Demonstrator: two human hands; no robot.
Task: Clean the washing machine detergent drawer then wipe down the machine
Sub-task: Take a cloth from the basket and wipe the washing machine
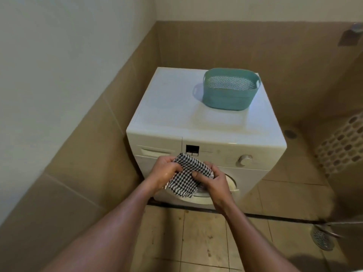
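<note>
A white front-loading washing machine [196, 122] stands in a tiled corner. Its detergent drawer [155, 151] sits closed at the upper left of the front panel, with a small dark display [192, 149] and a round dial [244, 159] to its right. In front of the panel I hold a black-and-white checked cloth [188, 173] with both hands. My left hand [164, 173] grips its left edge and my right hand [213, 178] pinches its right side. The cloth and hands hide part of the round door [216, 195].
A teal plastic basket [229, 89] sits on the back right of the machine's top. Brown tiled walls close in on the left and behind. A round floor drain [322, 239] lies at the right, near a patch of patterned tiles [341, 146].
</note>
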